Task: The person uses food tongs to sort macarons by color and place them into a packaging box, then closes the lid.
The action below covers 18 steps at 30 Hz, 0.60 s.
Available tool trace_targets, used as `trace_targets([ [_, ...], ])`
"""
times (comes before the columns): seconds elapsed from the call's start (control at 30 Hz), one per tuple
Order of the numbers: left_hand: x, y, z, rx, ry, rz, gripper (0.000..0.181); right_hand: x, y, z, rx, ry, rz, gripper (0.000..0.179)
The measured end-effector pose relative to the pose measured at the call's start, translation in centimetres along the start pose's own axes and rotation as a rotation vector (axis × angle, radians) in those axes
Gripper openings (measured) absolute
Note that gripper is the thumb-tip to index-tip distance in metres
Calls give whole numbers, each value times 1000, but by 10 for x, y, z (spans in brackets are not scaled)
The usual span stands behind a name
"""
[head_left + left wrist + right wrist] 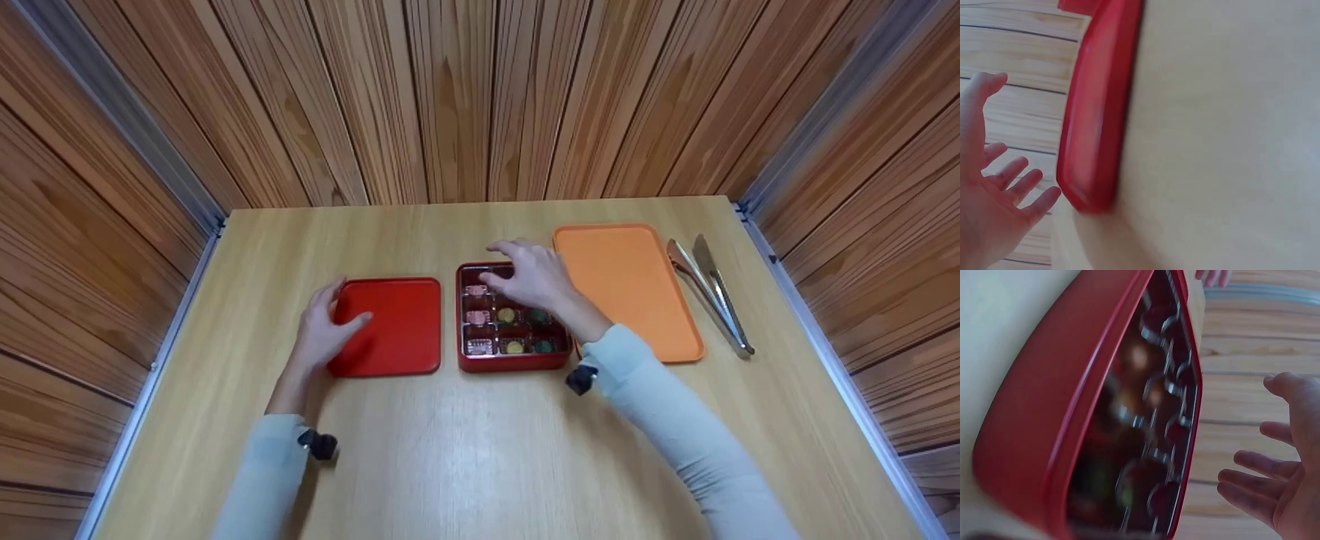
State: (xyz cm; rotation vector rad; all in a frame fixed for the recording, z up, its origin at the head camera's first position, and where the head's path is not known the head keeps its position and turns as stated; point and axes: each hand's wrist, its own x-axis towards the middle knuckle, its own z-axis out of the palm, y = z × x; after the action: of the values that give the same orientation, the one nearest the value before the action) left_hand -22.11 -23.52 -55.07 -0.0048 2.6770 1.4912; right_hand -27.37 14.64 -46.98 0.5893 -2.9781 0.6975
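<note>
A dark red box (514, 363) with a clear compartment insert stands mid-table. Pink, yellow and green pieces sit in its lower compartments, such as a yellow piece (506, 315). Over the box's back part hovers my right hand (531, 276), fingers spread and holding nothing; it hides some back compartments. To the left lies a flat red square lid (390, 326) with a raised rim. My left hand (324, 330) is at the lid's left edge, thumb and fingers apart. In the left wrist view its fingers (1027, 183) are loosely bent beside the rim, with nothing gripped.
An orange tray (626, 292) lies right of the box, partly behind the right forearm. Beyond it rest metal tongs (720, 296) with copper-toned and silver ends. Wooden plank walls (450, 97) enclose the table at the back and both sides.
</note>
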Motion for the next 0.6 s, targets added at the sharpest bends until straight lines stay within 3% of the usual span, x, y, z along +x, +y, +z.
trace_targets([
  [0.2,-16,-10,-13,-11,13,-3,89,12,-29,12,47,-34,-35,56],
  [0.6,-48,3,-13,-14,58,-26,96,42,-61,34,226,-140,-58,54],
])
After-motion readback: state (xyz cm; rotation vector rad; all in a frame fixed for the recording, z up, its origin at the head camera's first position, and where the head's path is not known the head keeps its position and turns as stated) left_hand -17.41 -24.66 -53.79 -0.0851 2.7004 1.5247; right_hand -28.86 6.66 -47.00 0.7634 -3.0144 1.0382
